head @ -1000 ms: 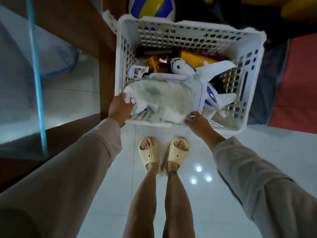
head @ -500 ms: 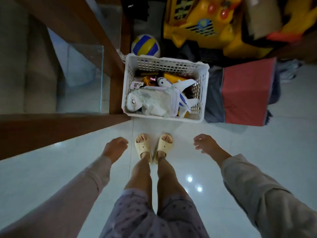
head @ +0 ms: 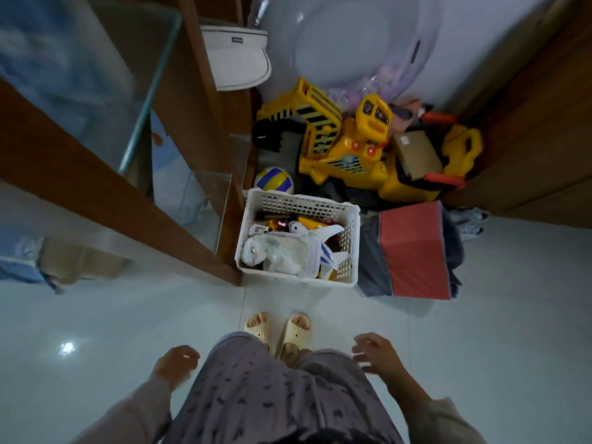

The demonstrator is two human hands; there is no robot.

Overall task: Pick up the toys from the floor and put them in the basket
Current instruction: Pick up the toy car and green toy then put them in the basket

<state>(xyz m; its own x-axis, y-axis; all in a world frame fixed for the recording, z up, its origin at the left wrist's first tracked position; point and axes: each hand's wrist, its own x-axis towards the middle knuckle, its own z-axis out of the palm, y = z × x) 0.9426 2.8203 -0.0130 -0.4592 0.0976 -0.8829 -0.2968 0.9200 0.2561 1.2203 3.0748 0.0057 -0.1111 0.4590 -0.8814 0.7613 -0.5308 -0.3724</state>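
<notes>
The white plastic basket [head: 350,251] stands on the floor ahead of my feet, against a wooden frame. A white plush toy [head: 278,251] lies on top inside it, next to a white and blue toy plane [head: 326,248] and several smaller toys. My left hand [head: 176,363] hangs low beside my left thigh, empty, with its fingers loosely curled. On the other side my right hand [head: 373,350] is empty too, its fingers spread. Both hands are well short of the basket.
A wooden and glass cabinet [head: 134,149] fills the left. Behind the basket sit a blue and yellow ball [head: 274,182] and a big yellow ride-on digger [head: 349,145]. A red and grey cushion [head: 413,251] lies right of the basket. Pale tiled floor [head: 512,315] surrounds my feet.
Both hands have let go of the basket and dropped back to my sides. I have straightened up, so the basket now looks farther away.
</notes>
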